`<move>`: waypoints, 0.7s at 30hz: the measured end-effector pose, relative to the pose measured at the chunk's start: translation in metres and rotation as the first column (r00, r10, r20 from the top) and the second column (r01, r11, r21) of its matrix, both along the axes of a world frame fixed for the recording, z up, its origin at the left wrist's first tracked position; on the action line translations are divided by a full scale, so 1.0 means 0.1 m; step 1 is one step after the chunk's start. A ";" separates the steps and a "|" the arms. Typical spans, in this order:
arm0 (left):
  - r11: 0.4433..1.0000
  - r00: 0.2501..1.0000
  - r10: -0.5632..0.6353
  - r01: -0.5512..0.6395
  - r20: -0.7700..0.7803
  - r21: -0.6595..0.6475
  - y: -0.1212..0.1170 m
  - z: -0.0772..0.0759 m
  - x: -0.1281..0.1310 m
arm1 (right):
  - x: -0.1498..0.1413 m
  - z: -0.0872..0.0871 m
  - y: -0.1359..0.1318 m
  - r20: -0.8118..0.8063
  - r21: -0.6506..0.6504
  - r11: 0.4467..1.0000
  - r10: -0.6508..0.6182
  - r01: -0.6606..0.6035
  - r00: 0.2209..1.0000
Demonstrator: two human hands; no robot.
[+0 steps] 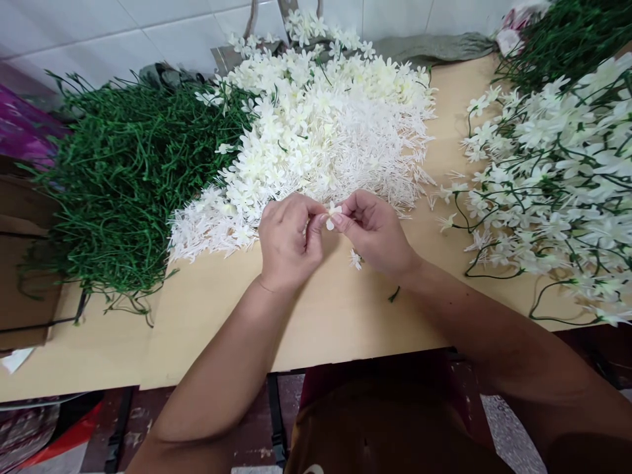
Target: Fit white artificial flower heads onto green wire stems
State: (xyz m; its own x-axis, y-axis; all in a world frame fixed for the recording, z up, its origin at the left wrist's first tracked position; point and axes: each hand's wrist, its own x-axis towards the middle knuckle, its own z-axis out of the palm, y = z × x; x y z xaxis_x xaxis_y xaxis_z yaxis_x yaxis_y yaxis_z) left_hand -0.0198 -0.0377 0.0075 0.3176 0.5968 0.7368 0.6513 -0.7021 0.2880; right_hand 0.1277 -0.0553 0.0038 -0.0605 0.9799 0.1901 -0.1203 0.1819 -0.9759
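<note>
My left hand (288,242) and my right hand (375,230) meet above the wooden table (340,316), fingers pinched together on a small white artificial flower (332,217) between them. A second white blossom (355,259) hangs under my right hand, and a bit of green stem (394,294) shows below the right wrist. Just beyond the hands lies a large heap of loose white flower heads (320,131).
A pile of green plastic stems (128,178) covers the table's left side. Assembled stems with white flowers (553,178) lie on the right. More green stems (563,39) sit at the far right back. A white tiled wall (99,33) is behind. A cardboard box (22,276) stands at left.
</note>
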 end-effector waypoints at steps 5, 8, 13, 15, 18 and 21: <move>0.999 0.999 -0.026 0.025 0.022 0.024 -0.01 0.00 0.02 | 0.03 0.01 0.01 -0.097 -0.078 0.993 0.081 -0.089 0.992; 0.998 0.994 -0.041 0.046 0.101 -0.052 0.00 -0.01 0.01 | 0.06 0.01 0.03 -0.121 -0.106 0.983 0.138 -0.151 0.983; 0.902 0.904 -0.025 0.204 0.427 -0.380 0.06 -0.05 0.00 | 0.12 0.00 0.07 -0.176 -0.053 0.984 0.156 -0.168 0.972; 0.829 0.857 -0.009 0.294 0.514 -0.475 0.07 -0.05 0.00 | 0.12 -0.01 0.07 -0.129 0.013 0.981 0.193 -0.193 0.973; 0.736 0.815 -0.003 0.395 0.580 -0.551 0.07 -0.03 0.03 | 0.11 -0.01 0.07 -0.030 0.079 0.978 0.194 -0.191 0.981; 0.665 0.793 0.006 0.452 0.609 -0.595 0.05 0.01 0.05 | 0.10 -0.01 0.07 -0.006 0.067 0.983 0.174 -0.173 0.985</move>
State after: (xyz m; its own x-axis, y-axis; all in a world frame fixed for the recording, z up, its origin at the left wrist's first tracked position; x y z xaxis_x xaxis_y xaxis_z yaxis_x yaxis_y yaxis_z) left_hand -0.0150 -0.0328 0.0083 0.2209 0.9490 0.2249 0.0816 -0.2477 0.9654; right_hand 0.1378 -0.0481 0.0024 -0.2257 0.9399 0.2561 -0.1675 0.2216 -0.9606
